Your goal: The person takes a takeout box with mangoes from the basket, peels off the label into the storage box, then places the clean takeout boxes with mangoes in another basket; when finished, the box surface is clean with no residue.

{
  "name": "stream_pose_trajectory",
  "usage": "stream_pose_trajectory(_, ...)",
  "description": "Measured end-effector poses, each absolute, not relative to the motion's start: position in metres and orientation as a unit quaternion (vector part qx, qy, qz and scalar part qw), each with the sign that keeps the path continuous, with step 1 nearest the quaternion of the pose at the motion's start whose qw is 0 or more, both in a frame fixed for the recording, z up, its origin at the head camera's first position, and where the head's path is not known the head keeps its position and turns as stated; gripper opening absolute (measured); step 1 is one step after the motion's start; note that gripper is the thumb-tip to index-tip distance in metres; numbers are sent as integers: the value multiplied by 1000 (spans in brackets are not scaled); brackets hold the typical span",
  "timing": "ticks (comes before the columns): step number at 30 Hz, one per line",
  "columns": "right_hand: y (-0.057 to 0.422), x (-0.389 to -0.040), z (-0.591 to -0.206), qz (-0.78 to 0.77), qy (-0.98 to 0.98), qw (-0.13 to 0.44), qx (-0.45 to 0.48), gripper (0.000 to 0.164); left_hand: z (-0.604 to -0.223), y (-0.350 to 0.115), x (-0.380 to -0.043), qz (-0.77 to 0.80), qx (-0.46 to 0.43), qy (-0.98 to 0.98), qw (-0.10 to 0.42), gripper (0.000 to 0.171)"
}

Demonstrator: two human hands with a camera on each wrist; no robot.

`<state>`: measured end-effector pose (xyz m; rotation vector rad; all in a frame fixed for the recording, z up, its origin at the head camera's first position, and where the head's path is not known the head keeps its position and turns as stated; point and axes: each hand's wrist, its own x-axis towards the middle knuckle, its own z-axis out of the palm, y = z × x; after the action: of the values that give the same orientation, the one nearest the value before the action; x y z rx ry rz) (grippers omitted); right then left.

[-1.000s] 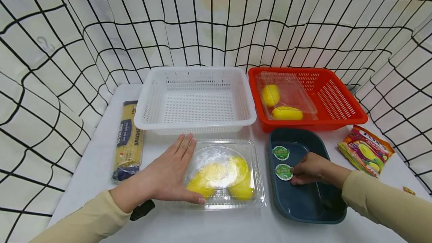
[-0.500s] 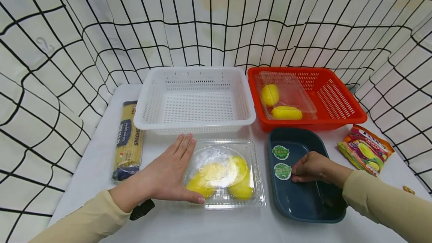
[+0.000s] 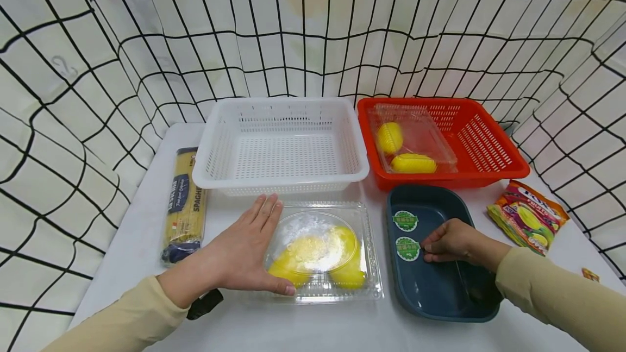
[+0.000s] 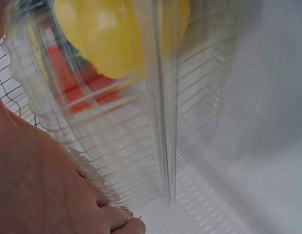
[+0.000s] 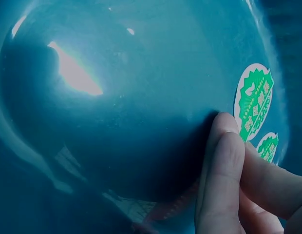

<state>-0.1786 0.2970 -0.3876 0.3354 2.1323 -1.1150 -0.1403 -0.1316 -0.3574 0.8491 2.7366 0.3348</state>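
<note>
My left hand lies with straight fingers along the left side of a clear plastic clamshell box, its thumb on the front of the lid. Yellow fruits that look like lemons show through the lid. The left wrist view has the box's ribbed wall beside the knuckles. My right hand reaches into a dark blue oblong tub. Its thumb and fingertips pinch the edge of a round green-and-white sticker. A second such sticker lies just behind it on the tub's left side.
Behind the box stands a white perforated basket. A red basket beside it holds another clear box with yellow fruits. A spaghetti pack lies left, a colourful candy bag right, a small wrapped piece near it.
Both hands keep nearly the same place. The right fingertips stay at the edge of the nearer sticker, and the whole head view has shifted slightly.
</note>
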Motion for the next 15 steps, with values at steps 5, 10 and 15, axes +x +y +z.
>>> stream_pose_trajectory(5,296,-178,-386,-423,826,350,127,20,-358,-132,-141,116,292,941,129,140)
stream_pose_trajectory(10,295,-177,-385,-421,828,348,125,20,-357,-131,-140,116,289,941,131,140)
stream_pose_trajectory(15,294,-177,-384,-409,842,334,114,20,-357,-132,-140,119,287,941,133,140)
